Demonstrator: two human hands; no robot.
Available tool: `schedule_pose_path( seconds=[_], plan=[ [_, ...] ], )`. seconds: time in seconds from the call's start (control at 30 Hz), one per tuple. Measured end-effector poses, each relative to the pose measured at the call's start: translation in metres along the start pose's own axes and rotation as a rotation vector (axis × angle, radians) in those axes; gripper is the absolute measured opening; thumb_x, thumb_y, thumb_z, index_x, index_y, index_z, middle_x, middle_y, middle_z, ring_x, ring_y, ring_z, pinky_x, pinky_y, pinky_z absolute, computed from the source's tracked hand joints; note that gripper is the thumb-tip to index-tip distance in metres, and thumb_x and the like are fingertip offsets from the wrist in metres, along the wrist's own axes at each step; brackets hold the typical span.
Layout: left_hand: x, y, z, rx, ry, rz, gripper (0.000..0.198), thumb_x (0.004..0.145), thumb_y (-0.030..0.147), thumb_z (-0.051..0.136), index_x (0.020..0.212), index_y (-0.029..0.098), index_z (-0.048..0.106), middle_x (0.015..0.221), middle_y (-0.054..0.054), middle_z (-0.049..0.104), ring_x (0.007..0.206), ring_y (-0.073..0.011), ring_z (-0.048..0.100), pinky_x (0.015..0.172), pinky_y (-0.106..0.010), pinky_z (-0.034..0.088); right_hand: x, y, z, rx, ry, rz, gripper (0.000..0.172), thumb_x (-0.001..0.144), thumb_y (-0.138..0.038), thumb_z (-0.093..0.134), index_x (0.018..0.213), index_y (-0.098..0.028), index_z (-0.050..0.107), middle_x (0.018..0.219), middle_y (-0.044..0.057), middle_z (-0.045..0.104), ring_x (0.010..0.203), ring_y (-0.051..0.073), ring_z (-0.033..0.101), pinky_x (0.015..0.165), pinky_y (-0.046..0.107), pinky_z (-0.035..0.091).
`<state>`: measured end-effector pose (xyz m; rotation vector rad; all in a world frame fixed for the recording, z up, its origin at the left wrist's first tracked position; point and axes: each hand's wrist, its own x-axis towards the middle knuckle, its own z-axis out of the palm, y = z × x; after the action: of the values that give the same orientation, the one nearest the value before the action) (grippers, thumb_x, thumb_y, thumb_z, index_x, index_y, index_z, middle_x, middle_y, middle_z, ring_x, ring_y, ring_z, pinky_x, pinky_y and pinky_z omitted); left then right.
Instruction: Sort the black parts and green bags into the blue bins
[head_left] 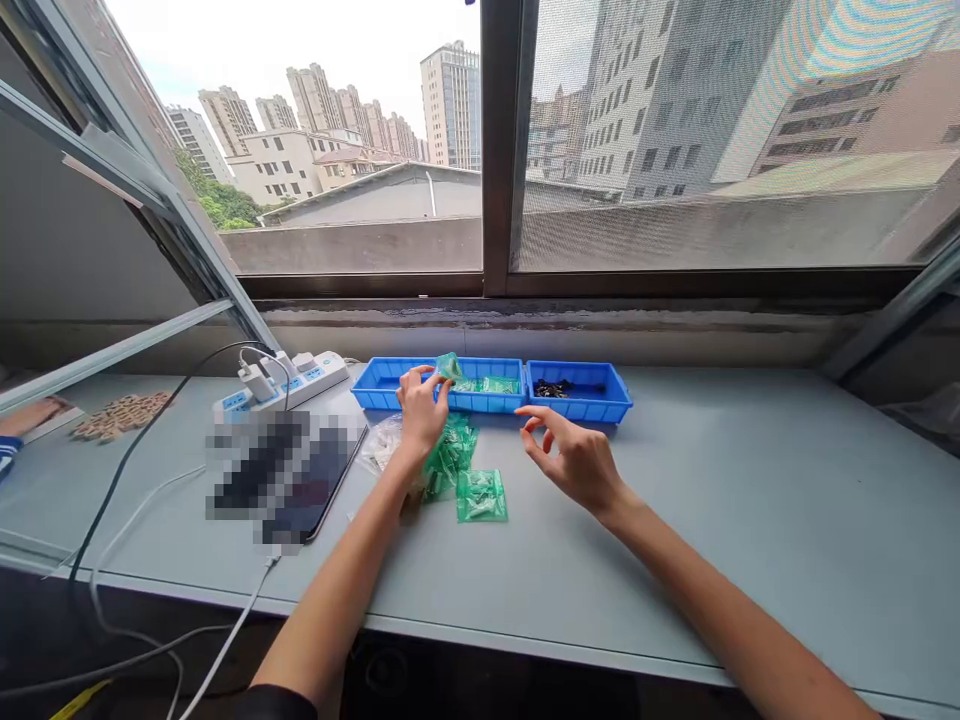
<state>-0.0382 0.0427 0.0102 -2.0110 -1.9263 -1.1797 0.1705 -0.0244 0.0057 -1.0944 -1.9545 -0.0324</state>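
My left hand (424,412) is closed on a small green plastic packet (449,366), held over the long blue bin (390,402). More green packets (499,385) lie inside that bin. Below my left hand is a pile of green packets (452,450), partly covered by my wrist, beside a clear bag with white contents (382,440). A single green packet with small pale pieces (482,496) lies flat on the table between my forearms. My right hand (577,462) hovers in front of the bins, fingers curved and apart, with nothing visible in it.
A second blue bin (592,408) holds small dark parts (553,388). On the left are a white power strip (319,378), a partly blurred phone (322,485) with a white cable (251,600), and a heap of small tan pieces (120,415). Windows stand behind the table (750,500).
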Motion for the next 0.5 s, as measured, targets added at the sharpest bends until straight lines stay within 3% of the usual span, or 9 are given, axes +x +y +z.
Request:
schedule_pose_path(
  seconds=[0.37, 0.5],
  plan=[
    [0.0023, 0.0058, 0.0028, 0.077, -0.161, -0.028, 0.022, 0.087, 0.025, 0.042, 0.082, 0.021, 0.063, 0.134, -0.006, 0.045, 0.123, -0.0294, 0.036, 0.095, -0.049, 0.032, -0.0016, 0.0007, 0.0031, 0.02, -0.072, 0.018, 0.023, 0.084, -0.022, 0.045, 0.103, -0.022, 0.058, 0.077, -0.004, 0.067, 0.046, 0.007, 0.056, 0.047, 0.02, 0.037],
    [0.0008, 0.0085, -0.0004, 0.123, -0.141, -0.074, 0.025, 0.089, 0.029, 0.04, 0.097, 0.02, 0.061, 0.137, -0.009, 0.042, 0.126, -0.0305, 0.034, 0.097, -0.05, 0.03, -0.0023, 0.0012, 0.0036, 0.028, -0.098, 0.027, 0.023, 0.084, -0.022, 0.046, 0.103, -0.021, 0.058, 0.078, -0.004, 0.067, 0.046, 0.007, 0.056, 0.047, 0.02, 0.036]
  ],
)
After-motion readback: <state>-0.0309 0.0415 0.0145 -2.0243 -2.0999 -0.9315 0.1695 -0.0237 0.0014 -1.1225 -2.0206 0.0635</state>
